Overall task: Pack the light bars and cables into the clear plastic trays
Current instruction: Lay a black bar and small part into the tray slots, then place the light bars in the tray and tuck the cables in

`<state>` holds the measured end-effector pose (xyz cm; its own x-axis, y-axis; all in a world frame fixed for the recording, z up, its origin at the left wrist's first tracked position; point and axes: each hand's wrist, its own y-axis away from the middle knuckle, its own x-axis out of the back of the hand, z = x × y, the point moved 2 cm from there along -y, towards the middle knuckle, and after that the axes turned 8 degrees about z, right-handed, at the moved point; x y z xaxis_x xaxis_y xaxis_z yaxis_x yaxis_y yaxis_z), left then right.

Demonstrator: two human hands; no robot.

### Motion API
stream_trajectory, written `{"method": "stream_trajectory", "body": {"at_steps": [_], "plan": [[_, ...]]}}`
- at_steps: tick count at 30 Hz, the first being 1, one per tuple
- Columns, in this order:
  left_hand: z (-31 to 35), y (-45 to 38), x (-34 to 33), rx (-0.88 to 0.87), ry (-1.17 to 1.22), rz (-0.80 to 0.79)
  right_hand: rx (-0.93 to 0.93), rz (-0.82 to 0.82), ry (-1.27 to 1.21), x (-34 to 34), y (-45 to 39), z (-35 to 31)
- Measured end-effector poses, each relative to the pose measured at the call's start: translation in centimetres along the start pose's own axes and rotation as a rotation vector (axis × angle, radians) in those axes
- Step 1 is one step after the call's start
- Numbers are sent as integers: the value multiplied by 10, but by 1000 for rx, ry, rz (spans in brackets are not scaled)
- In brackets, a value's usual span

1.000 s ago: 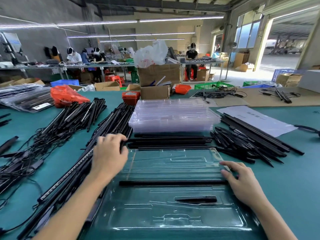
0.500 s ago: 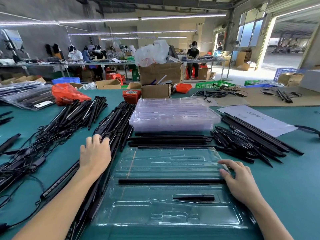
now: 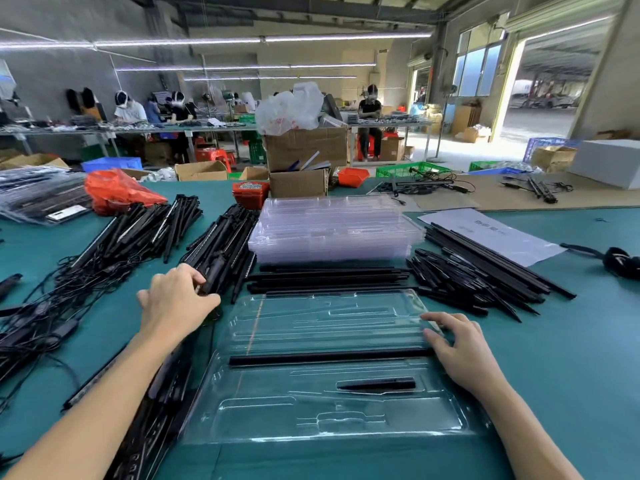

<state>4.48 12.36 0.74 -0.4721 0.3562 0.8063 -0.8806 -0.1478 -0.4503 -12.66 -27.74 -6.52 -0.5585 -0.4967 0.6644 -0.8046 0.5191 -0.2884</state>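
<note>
Left hand (image 3: 176, 303) now further forward, fingers curled on a light bar (image 3: 215, 270); right hand (image 3: 462, 351) flat, fingers spread, on the tray (image 3: 311, 420) edge.

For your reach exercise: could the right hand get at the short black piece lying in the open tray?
Probably yes: the right hand rests on the tray edge, and nothing covers the short black piece.

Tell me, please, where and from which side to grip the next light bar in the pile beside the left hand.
Probably at its near end, coming from above: the light bar pile runs away from the person, with near ends exposed beside the clear tray. The left hand already has fingers on one there. The right hand rests on the tray.
</note>
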Motion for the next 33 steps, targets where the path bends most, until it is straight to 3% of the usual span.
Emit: {"method": "stream_trajectory", "body": {"at_steps": [3, 9, 13, 15, 18, 22, 27, 30, 33], "plan": [[0, -4, 13, 56, 176, -91, -16, -4, -37, 1, 0, 0], [-3, 0, 12, 87, 220, -195, -60, -9, -135, 4, -3, 1], [-8, 7, -1, 180, 325, -447, -191, -50, -316, 16, -17, 1], [-4, 8, 6, 188, 423, -439, -219, 11, -359, 23, -25, -4], [9, 7, 31, 149, 530, -413, -101, 85, -394, 32, -29, -29], [38, 16, 74, 98, 627, -559, -77, -278, -611, 36, -19, -80], [80, 44, 110, -99, 585, -753, 10, -767, -603, 19, 13, -131], [106, 62, 110, -265, 560, -857, 20, -848, -734, -2, 26, -154], [123, 72, 99, -382, 544, -846, 11, -757, -854, -14, 30, -167]]}}
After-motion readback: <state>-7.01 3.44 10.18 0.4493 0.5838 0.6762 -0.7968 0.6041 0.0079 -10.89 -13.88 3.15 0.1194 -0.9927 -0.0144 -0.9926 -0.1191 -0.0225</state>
